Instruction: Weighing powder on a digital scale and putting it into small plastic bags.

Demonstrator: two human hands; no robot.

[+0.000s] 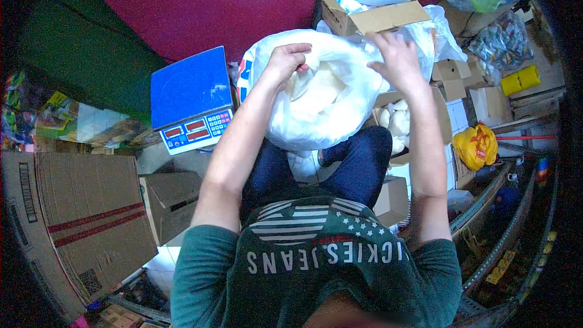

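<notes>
A large white plastic bag (309, 134) stands wide-mouthed in front of my knees. Inside lies a white, powder-like mass (325, 84), its texture washed out by glare. My left hand (289, 61) is over the bag's left inner side with curled fingers; whether they pinch any plastic is unclear. At the right rim, my right hand (396, 57) is slightly blurred, thumb and fingers spread. Thin clear plastic (364, 45) lies close to its fingertips. Beneath my right forearm, a cardboard box (439, 120) holds several small filled white bags (395, 120).
A blue-topped digital scale (191, 91) sits left of the bag. An open carton (387, 18) with plastic packaging stands beyond it. Large cardboard boxes (93, 209) are at left. A yellow bag (475, 146) and metal shelving (492, 241) are at right.
</notes>
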